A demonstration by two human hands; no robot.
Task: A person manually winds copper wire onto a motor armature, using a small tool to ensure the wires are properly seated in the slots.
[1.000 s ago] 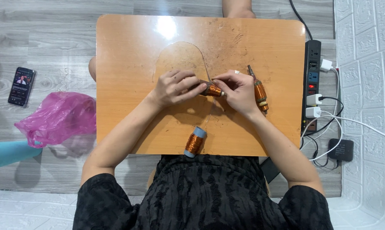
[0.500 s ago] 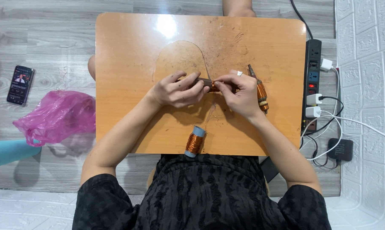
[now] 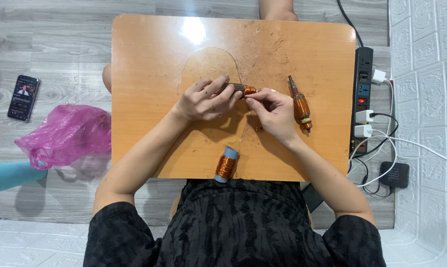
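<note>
Holding the small copper-wound armature [image 3: 242, 90] over the middle of the wooden table [image 3: 149, 59], we have our left hand [image 3: 203, 101] wrapped round its dark shaft end, fingers curled and pressed together on it, while our right hand [image 3: 273, 111] pinches at its copper end with thumb and forefinger. A thin copper wire [image 3: 244, 132] seems to run from that pinch down to the spool of copper wire [image 3: 226, 165] lying on its side near the table's front edge, though the strand is too fine to follow fully. For winding like this, we judge that the wire wants steady, light tension, the armature gripped firmly so it does not twist, and the spool left free to roll. A second, larger armature [image 3: 299, 105] lies on the table just right of our right hand, apart from it. As for containers, only the pink plastic bag [image 3: 65, 136] on the floor to the left counts; we cannot tell what is in it
</note>
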